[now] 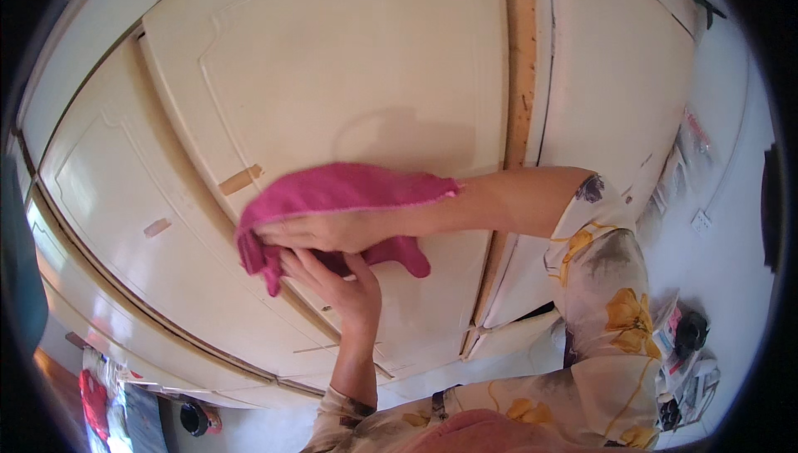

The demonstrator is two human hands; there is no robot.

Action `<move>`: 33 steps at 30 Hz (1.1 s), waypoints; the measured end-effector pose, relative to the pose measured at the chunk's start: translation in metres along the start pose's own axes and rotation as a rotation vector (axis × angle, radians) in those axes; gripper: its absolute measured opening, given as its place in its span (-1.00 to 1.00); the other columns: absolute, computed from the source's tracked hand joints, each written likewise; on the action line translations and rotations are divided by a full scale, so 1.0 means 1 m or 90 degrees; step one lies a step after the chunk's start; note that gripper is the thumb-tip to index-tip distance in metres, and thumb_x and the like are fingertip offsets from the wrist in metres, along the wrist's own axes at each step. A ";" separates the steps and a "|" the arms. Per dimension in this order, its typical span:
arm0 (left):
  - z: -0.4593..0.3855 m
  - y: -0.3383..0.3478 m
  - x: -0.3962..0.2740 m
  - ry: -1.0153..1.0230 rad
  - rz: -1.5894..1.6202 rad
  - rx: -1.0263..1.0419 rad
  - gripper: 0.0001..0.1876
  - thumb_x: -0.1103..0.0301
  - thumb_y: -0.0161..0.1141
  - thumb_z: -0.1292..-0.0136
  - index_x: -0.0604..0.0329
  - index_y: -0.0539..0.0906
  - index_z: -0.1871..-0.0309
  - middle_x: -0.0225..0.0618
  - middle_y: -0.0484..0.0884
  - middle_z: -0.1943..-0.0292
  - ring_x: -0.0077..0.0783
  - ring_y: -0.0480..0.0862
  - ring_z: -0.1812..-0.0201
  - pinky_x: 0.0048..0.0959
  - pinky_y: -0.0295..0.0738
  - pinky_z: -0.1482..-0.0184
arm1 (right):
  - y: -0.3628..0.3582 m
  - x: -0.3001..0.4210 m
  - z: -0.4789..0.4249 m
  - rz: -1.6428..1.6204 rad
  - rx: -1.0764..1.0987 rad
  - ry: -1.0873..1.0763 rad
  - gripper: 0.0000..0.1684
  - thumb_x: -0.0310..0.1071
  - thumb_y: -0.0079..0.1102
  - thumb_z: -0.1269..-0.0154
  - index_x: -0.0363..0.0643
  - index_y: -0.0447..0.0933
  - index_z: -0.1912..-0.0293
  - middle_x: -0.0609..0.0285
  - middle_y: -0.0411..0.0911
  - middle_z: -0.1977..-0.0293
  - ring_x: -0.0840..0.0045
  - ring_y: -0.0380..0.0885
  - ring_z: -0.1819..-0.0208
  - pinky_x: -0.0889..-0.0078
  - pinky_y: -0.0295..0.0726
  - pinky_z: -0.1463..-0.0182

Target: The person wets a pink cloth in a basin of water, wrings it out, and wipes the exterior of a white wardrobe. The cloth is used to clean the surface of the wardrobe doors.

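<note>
A magenta cloth [346,188] is bunched against a cream panelled cupboard door [361,54]. My right hand [330,232] reaches across from the right, fingers pointing left, holding the cloth against the door. A fold of it drapes above my knuckles and hides some fingertips. Just below, my left hand [346,288] comes up from the bottom with its fingers on the cloth's lower edge and its thumb close under my right hand. One loose corner hangs at the lower left and another flap sticks out to the right.
Brown tape-like patches [241,180] mark the doors. A bare wooden strip [522,60] runs along the door's right edge. Further right are a wall socket [701,221] and assorted items [689,359] by the wall. A dark round object [194,419] is at lower left.
</note>
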State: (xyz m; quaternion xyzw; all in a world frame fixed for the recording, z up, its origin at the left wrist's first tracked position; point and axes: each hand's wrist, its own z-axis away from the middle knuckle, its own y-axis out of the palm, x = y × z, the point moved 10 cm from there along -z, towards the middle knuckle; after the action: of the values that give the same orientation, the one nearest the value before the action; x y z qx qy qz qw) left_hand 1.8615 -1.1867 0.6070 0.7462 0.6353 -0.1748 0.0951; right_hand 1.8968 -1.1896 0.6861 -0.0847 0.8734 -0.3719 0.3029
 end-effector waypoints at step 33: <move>0.058 0.110 -0.127 0.441 0.062 0.304 -0.43 0.30 0.18 -0.25 0.25 0.54 -0.35 -0.19 0.60 -0.22 -0.21 0.53 0.12 -0.18 0.36 0.00 | -0.081 0.075 0.265 0.452 -0.391 0.736 -0.47 -0.30 0.12 -0.40 -0.29 0.45 -0.30 -0.17 0.40 -0.25 -0.13 0.32 -0.30 -0.15 0.23 -0.39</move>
State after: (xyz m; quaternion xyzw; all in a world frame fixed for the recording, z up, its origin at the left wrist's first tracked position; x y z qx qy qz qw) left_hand 1.9446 -1.3429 0.5931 0.7909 0.5356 -0.0511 -0.2916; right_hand 1.9868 -1.4335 0.5649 0.3307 0.9330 0.0238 -0.1401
